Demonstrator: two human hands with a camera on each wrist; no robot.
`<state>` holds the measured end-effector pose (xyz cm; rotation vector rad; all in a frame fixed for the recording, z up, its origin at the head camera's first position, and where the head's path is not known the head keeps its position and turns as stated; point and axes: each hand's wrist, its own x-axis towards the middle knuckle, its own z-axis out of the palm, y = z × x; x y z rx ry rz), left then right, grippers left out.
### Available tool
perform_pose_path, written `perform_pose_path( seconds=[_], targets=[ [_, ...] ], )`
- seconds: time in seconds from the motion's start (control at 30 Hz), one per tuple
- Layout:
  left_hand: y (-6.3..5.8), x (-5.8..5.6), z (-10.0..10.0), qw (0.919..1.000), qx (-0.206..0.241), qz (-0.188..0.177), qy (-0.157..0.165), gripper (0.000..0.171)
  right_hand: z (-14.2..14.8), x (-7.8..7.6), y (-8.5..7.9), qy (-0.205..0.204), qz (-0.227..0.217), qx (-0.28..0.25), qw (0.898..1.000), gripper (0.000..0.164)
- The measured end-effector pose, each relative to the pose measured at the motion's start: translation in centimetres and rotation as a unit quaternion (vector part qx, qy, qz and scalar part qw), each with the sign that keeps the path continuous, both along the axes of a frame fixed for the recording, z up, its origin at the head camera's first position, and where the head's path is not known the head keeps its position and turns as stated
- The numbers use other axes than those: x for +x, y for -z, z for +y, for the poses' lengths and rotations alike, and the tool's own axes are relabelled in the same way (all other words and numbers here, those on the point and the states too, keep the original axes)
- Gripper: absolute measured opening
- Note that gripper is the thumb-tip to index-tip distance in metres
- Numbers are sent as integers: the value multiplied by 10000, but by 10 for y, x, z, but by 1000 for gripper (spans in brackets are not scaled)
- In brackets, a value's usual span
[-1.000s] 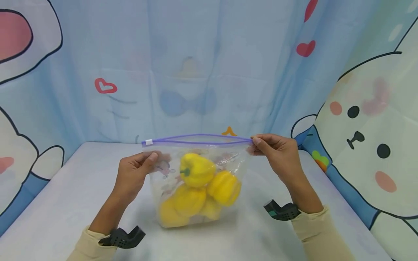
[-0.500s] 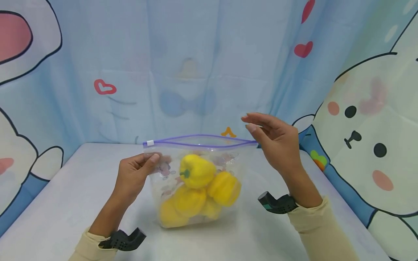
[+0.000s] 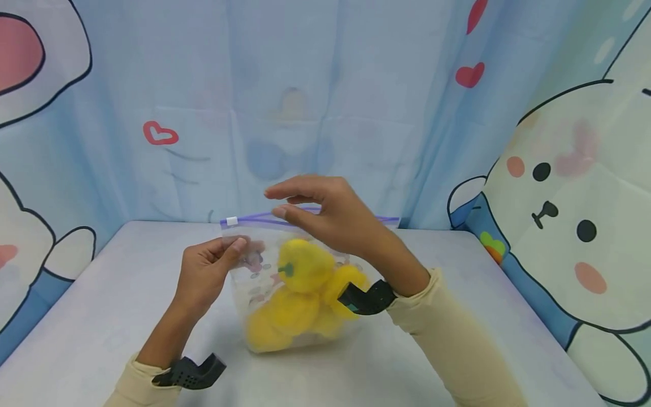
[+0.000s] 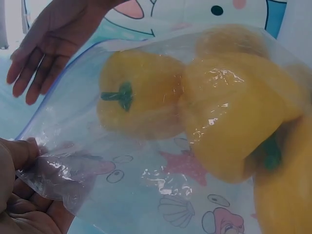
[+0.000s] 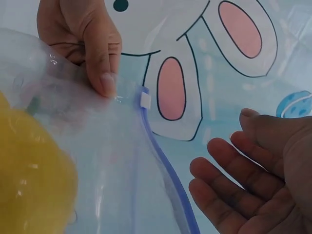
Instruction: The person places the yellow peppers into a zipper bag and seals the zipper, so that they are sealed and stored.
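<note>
A clear zipper bag [image 3: 244, 294] with a purple rim stands upright on the table, holding several yellow bell peppers [image 3: 307, 265] with green stems. My left hand [image 3: 205, 274] pinches the bag's upper left side between thumb and fingers, just below the white slider [image 3: 231, 221]. The bag's mouth gapes slightly along the purple zipper [image 5: 163, 156]. In front of and above the rim hovers my right hand [image 3: 330, 215], fingers loosely extended, holding nothing. The right wrist view shows that hand [image 5: 248, 180] apart from the zipper. Part of the rim is hidden behind it in the head view.
A white cloth-covered table [image 3: 122, 305] lies beneath the bag. Behind it hangs a blue curtain [image 3: 203, 68] with cartoon rabbits and hearts. Black wrist cameras [image 3: 190, 372] sit on both forearms.
My right hand has let go of the bag's right corner, lifted, and moved left across the top towards the slider. The left hand keeps its hold; the bag stays about where it was.
</note>
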<state>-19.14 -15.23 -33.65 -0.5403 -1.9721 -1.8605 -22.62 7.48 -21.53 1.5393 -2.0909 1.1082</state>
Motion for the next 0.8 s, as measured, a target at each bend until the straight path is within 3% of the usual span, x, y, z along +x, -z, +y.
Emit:
perform_pose_path(
  seconds=[0.23,0.43,0.8],
  targets=[
    [0,2,-1,9997,-174,99,-150,22,-37,-7,0,14,-204,935,9954,33],
    [0,2,-2,9989,-370,173,-229,21,-53,-10,1,301,-363,1561,9866,33],
    [-1,2,-4,9961,-715,214,-463,20,-65,-14,3,306,-578,1772,9820,22]
  ],
)
